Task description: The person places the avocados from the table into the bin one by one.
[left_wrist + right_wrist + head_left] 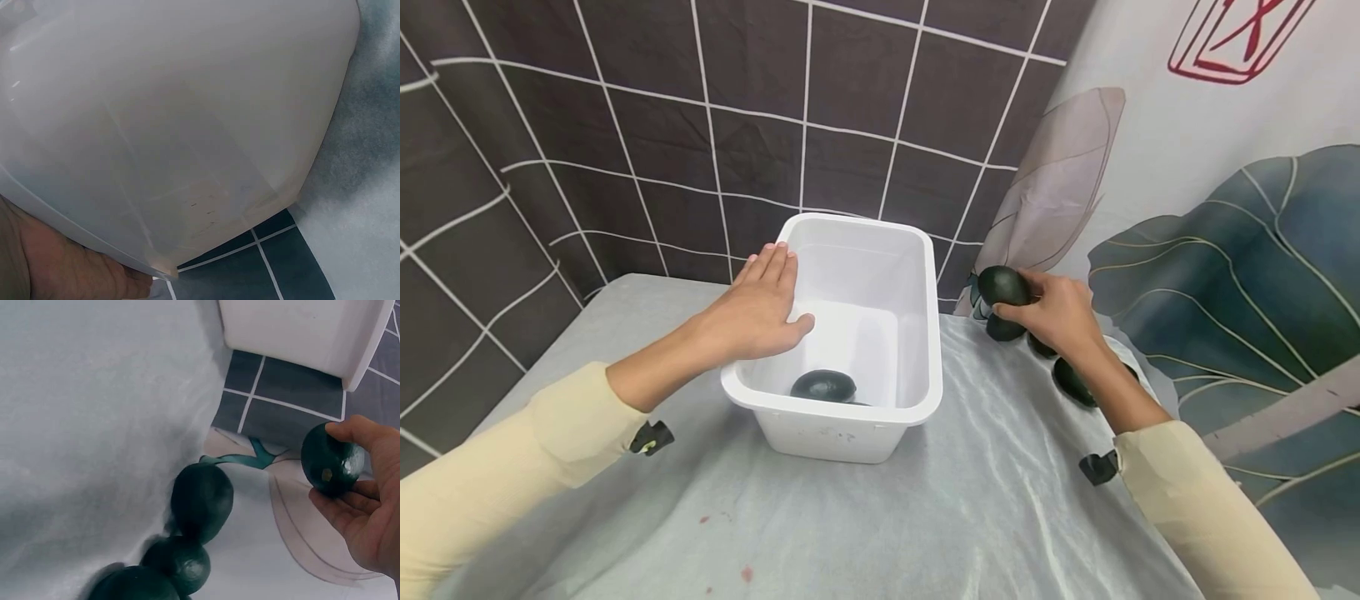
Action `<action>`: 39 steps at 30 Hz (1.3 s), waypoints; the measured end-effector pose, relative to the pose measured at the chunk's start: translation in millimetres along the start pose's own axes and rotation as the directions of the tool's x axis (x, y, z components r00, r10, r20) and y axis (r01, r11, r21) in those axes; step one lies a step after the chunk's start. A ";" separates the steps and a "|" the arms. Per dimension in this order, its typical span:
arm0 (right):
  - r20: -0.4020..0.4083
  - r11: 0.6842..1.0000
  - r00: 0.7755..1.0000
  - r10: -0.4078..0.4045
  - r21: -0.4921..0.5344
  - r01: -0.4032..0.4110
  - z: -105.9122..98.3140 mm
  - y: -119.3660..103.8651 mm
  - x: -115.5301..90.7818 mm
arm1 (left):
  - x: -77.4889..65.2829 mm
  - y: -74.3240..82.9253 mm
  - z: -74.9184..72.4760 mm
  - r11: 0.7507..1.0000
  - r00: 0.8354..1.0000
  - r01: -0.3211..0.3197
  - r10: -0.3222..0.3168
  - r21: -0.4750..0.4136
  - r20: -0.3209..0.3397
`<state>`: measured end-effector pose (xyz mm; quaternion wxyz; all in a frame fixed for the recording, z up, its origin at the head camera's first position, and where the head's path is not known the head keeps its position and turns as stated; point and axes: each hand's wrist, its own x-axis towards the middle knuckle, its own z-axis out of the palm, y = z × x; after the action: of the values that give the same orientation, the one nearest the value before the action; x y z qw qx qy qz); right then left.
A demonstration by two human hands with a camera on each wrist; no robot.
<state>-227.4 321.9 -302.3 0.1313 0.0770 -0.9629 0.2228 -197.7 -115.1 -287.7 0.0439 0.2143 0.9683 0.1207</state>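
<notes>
A white plastic tub [835,433] stands on the cloth-covered table, a dark green avocado [823,386] lying on its floor near the front wall. My left hand [758,307] rests on the tub's left rim, fingers extended and thumb over the inside. To the right of the tub, my right hand [1063,312] holds another avocado [331,461] between thumb and fingers, raised above the cloth. Below that hand, more avocados [202,503] lie in a row near the table's right edge, partly hidden by the forearm in the head view.
Grey cloth [955,500] covers the table. Behind it hangs a dark curtain [760,92] with a white grid. A pale curtain with a large leaf print [1247,275] hangs along the right side.
</notes>
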 end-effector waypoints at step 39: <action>-0.048 0.997 0.998 -0.049 0.054 0.052 -9.4 -53.4 28.8 | -0.6 1.3 -0.5 1.000 1.000 -0.004 0.004 -0.006 0.000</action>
<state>-241.8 276.1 -264.0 0.1571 0.0997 -0.9508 0.2477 -196.7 -114.4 -286.8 0.0441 0.2161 0.9675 0.1239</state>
